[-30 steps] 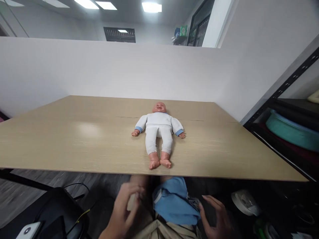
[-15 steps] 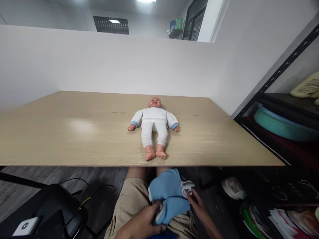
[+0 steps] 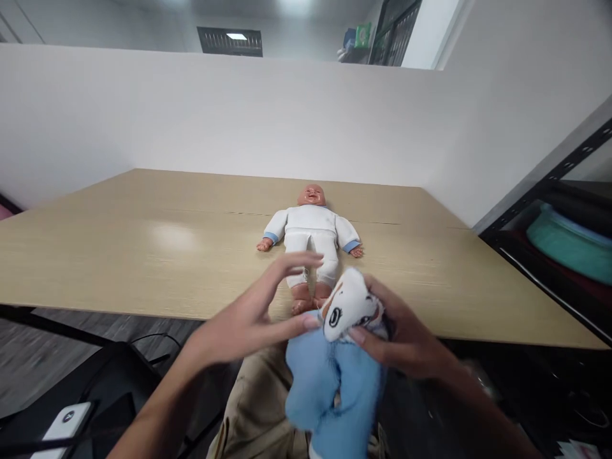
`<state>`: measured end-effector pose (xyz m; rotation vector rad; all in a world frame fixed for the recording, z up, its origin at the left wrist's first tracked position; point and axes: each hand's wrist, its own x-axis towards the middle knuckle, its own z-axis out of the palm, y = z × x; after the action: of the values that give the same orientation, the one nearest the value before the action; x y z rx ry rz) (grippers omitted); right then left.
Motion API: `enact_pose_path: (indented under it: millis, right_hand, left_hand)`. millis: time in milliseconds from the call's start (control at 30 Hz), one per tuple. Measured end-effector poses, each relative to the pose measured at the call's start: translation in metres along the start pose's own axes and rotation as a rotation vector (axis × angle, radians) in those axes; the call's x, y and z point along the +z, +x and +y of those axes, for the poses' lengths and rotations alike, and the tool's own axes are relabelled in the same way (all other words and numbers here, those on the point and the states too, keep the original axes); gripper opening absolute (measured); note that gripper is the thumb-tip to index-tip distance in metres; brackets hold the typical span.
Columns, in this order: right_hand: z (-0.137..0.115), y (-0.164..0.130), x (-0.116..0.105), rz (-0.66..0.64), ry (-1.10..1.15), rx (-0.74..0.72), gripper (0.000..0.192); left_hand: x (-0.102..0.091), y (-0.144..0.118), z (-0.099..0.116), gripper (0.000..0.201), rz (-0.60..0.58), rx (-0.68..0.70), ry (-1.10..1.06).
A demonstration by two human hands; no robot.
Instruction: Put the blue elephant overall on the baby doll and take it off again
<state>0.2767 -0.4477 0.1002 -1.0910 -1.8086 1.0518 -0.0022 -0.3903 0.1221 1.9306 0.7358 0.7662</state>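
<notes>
Blue doll pants (image 3: 313, 382) with a white animal face near the top hang over my lap at the table's front edge. My right hand (image 3: 401, 331) grips them by the white face, thumb in front and fingers behind. To their left is my left hand (image 3: 258, 312), its fingers spread and raised. Its thumb tip comes up to the edge of the cloth; whether it touches, I cannot tell. Beyond my hands a baby doll (image 3: 310, 220) in a white outfit with blue cuffs lies on its back, feet toward me. My hands and the pants partly cover its legs and feet.
The doll lies on a light wooden table (image 3: 157, 274) against a white partition (image 3: 262, 115). At the right, a black shelf rack holds a teal basin (image 3: 568, 239). A black chair or stool (image 3: 109, 376) with a white device (image 3: 64, 427) on it stands at lower left.
Both hands have risen from my lap to the table edge, lifting the blue pants. My left hand has let go of the cloth and spread its fingers. The view has shifted slightly.
</notes>
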Motion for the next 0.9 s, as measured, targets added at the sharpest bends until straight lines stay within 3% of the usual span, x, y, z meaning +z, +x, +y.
enact_pose_path:
  millis: [67,167,233,367,433,567,700,900]
  right_hand:
    - [-0.021,0.036,-0.018,-0.01,0.064,-0.115,0.048]
    - [-0.03,0.078,-0.046,0.069,0.1,-0.231,0.053]
    - [-0.027,0.098,-0.066,0.086,0.085,-0.251,0.052]
    - [-0.017,0.123,-0.106,-0.011,0.005,-0.192,0.05]
    - [-0.015,0.134,-0.116,-0.033,0.021,-0.191,0.043]
    - [-0.022,0.162,-0.113,0.119,0.161,-0.266,0.04]
    - [-0.024,0.188,-0.103,0.209,0.206,-0.352,0.042]
    - [-0.01,0.2,-0.112,0.111,0.245,-0.278,0.041]
  left_hand:
    - [-0.017,0.041,0.003,0.072,-0.122,0.123,-0.033]
    - [-0.043,0.095,0.0,0.055,-0.321,0.184,-0.109]
    - [-0.058,0.123,-0.002,0.039,-0.333,0.248,-0.111]
    - [-0.08,0.163,0.001,0.033,-0.289,0.428,-0.023]
    - [-0.087,0.177,0.002,0.03,-0.281,0.532,0.006]
    - [-0.092,0.196,-0.004,0.03,-0.222,0.647,-0.02]
    - [-0.092,0.203,-0.017,0.036,-0.186,0.569,-0.137]
    - [-0.093,0.211,-0.023,0.026,-0.291,0.478,-0.258]
